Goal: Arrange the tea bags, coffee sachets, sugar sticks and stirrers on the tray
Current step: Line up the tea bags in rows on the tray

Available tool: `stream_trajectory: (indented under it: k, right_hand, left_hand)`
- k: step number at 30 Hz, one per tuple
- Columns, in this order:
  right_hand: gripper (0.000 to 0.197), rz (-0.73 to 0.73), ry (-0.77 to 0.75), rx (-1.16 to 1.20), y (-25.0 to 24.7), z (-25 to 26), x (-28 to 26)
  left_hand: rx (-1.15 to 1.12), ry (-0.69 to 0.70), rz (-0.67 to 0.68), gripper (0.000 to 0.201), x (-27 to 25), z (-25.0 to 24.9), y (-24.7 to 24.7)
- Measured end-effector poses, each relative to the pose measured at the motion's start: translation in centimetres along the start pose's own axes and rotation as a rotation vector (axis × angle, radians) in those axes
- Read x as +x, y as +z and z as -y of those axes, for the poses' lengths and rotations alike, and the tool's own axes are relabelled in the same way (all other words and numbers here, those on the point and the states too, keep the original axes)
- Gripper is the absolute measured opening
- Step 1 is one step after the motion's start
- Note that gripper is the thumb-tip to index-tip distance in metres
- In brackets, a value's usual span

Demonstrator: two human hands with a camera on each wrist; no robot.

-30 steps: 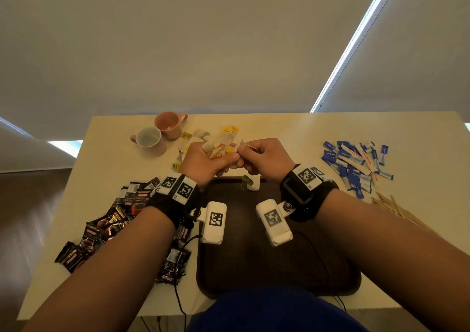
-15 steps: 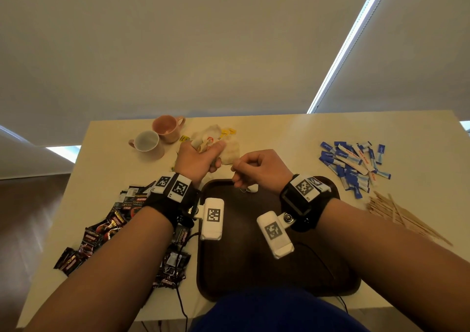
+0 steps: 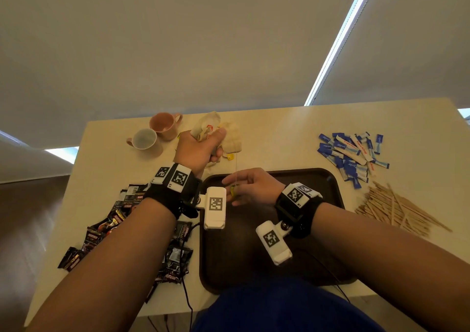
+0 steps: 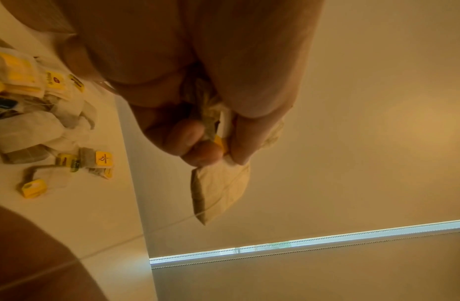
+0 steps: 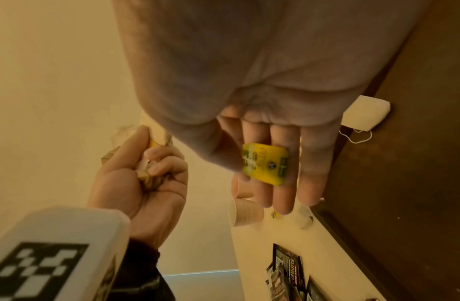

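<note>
My left hand (image 3: 203, 145) is raised over the table's far side and grips a bunch of tea bags (image 3: 207, 128); one tan bag (image 4: 218, 191) hangs below its fingers. My right hand (image 3: 241, 188) hovers over the far edge of the brown tray (image 3: 318, 230). Its thumb pinches a yellow tea bag tag (image 5: 264, 163) against fairly straight fingers. A thin string (image 3: 236, 168) runs taut from the tag up to the bunch. One white tea bag (image 5: 365, 114) lies on the tray. More tea bags (image 4: 38, 114) lie heaped on the table.
Dark coffee sachets (image 3: 106, 227) are spread left of the tray. Blue and white sugar sticks (image 3: 351, 153) and wooden stirrers (image 3: 396, 209) lie to its right. A pink mug (image 3: 162, 125) and a white mug (image 3: 145, 142) stand at the far left, close to my left hand.
The hands have drawn apart: the left rose and moved away with the bunch, and the right came back over the tray with the tag, stretching the string.
</note>
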State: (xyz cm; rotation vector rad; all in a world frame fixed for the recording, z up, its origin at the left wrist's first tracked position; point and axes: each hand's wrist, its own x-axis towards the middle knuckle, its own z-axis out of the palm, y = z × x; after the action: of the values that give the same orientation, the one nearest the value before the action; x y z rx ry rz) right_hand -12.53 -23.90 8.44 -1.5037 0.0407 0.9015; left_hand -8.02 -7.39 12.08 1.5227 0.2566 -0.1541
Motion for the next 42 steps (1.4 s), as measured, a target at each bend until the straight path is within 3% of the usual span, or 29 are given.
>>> stream_trajectory:
  k: [4,8,15,19,22,26,31,37,42]
  right_hand:
    - [0.031,0.028,-0.004,-0.068,0.2,-0.4,-0.2]
    - [0.019,0.006,-0.012,-0.105,0.1,-0.9,0.0]
    - [0.007,-0.343,-0.130,-0.429,-0.9,-1.5,1.2]
    - [0.007,-0.413,-0.103,-0.279,-1.9,0.2,1.8]
    - [0.016,-0.471,-0.199,-0.189,-2.5,2.3,2.1]
    - [0.011,-0.544,-0.341,-0.093,-2.8,4.9,2.5]
    - [0.024,-0.490,-0.429,-0.019,-2.5,7.1,1.7]
    - [0.007,-0.519,-0.507,-0.202,-2.3,6.4,1.2]
    - [0.011,-0.411,-0.487,-0.136,-2.2,6.0,-0.3]
  left_hand:
    - [-0.015,-0.003,-0.007,0.022,0.1,0.0,-0.1]
    - [-0.022,0.003,0.004,0.016,0.0,-0.1,-0.1]
    - [0.020,0.011,0.044,0.030,-0.5,-0.1,-0.6]
    - [0.057,-0.001,0.064,0.022,-0.8,0.3,-0.9]
    - [0.084,-0.016,0.053,0.017,-1.3,1.0,-1.0]
    - [0.082,-0.043,0.056,0.010,-2.1,1.7,-0.8]
    - [0.094,-0.067,0.027,0.011,-2.3,2.8,-0.7]
    - [0.087,-0.068,0.023,0.015,-2.1,3.1,-0.5]
    - [0.071,-0.073,0.008,0.014,-1.9,3.3,-0.4]
